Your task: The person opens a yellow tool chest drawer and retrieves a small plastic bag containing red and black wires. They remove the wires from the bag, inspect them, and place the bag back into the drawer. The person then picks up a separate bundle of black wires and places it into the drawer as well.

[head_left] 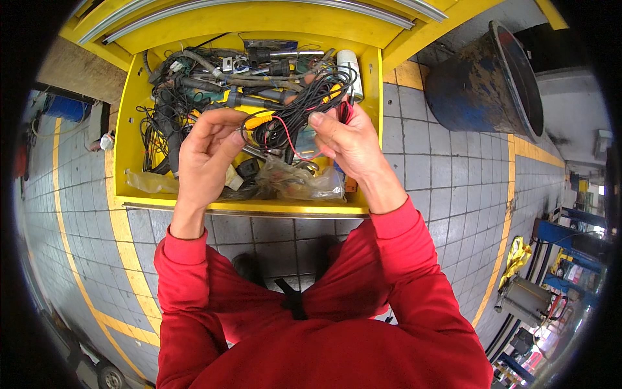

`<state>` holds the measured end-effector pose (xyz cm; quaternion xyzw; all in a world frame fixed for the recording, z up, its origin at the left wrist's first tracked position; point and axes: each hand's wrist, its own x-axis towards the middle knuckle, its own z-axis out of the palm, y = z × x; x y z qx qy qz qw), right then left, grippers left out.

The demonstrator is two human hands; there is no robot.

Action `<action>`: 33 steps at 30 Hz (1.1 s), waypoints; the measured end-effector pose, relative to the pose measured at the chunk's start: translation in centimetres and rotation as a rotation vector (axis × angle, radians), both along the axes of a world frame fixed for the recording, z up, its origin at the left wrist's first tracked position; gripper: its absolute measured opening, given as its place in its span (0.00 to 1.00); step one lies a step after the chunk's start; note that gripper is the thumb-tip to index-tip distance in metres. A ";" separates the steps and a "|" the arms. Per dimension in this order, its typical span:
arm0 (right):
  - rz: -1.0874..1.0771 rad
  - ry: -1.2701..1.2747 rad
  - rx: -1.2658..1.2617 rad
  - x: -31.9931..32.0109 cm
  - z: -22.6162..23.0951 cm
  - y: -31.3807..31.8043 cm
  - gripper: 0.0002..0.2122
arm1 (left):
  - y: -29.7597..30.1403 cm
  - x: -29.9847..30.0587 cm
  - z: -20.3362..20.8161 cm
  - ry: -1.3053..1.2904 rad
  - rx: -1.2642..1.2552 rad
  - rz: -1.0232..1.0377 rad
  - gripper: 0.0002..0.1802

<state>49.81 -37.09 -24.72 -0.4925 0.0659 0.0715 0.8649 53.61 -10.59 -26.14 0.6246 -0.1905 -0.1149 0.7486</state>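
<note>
A coiled black cable (291,115) with yellow plugs and a thin red wire is held up over an open yellow drawer (372,149). My left hand (210,146) pinches near the yellow plug (258,121) at the coil's left end. On the other side my right hand (346,139) is closed around the coil, thumb on top, with more red wire beside its fingers. Underneath, the drawer holds tangled black cables (170,117), grey hoses (223,71), yellow-and-black tools (243,99) and clear plastic bags (301,180). A white cylindrical can (350,72) stands in the far right corner.
The yellow cabinet (259,29) with closed upper drawers rises beyond. A large dark, worn bin (463,84) lies to the right. Grey floor tiles (424,168) with yellow lines surround me. At far right are blue equipment (576,246) and a metal box (523,299).
</note>
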 end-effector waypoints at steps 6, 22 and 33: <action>-0.011 0.010 -0.017 0.2 -0.9 -0.1 0.17 | 0.1 0.0 0.0 0.031 -0.009 -0.008 0.17; -0.017 -0.019 0.003 0.6 -1.2 0.3 0.11 | 2.0 1.3 0.5 -0.002 0.149 0.017 0.18; -0.121 -0.062 -0.579 0.7 -1.7 2.3 0.19 | 11.6 6.2 1.1 -0.001 0.134 0.749 0.14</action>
